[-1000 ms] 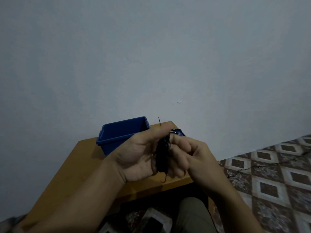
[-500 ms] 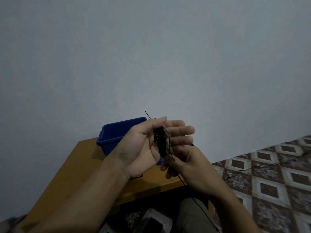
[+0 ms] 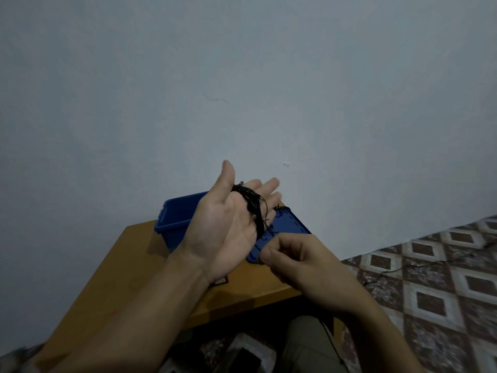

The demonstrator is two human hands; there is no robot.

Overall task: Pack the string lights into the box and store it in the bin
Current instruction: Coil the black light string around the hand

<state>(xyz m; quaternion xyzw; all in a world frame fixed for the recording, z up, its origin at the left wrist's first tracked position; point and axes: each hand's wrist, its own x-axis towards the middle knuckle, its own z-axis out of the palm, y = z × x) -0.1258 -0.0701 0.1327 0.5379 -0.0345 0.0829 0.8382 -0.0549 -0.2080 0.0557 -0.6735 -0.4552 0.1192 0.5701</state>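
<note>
Loosely wound, black string lights (image 3: 248, 200) circle the straight, spread fingers (image 3: 270, 183) of the palm-up left hand (image 3: 223, 230). Just below them, the right hand (image 3: 298, 259) pinches a trailing strand with curled fingers. Behind the fingers, a blue bin (image 3: 177, 214) and a blue lid (image 3: 290, 224) sit on the wooden surface (image 3: 129, 270).

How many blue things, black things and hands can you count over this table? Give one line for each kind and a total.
Blue: 2, the bin and the lid
Black: 1, the string lights
Hands: 2, the left hand and the right hand
Total: 5
</note>
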